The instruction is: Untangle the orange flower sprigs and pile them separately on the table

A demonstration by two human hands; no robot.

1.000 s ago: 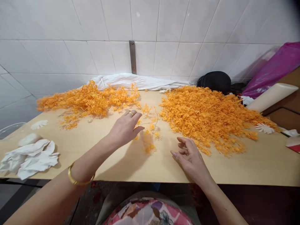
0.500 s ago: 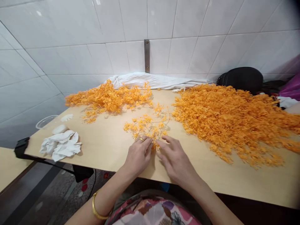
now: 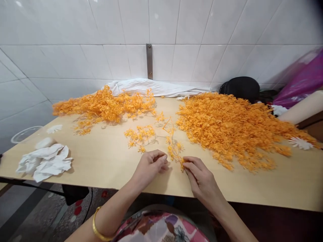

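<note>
Sprig [image 3: 171, 153] pinched by right hand [image 3: 203, 178]; left hand [image 3: 148, 168] with fingertips pressed together; two piles [image 3: 224, 124] stand apart; table edge [image 3: 101, 183] near

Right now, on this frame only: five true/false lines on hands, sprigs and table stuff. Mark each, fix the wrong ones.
1. The right hand pinches the near end of a loose orange sprig. True.
2. The bracelet is on the right arm. False: the bracelet is on the left arm.
3. The left pile is the bigger one. False: the right pile is bigger.
4. A crumpled white cloth lies toward the left end of the table. True.
5. The black case sits in front of the right pile. False: the black case is behind it, near the wall.
</note>
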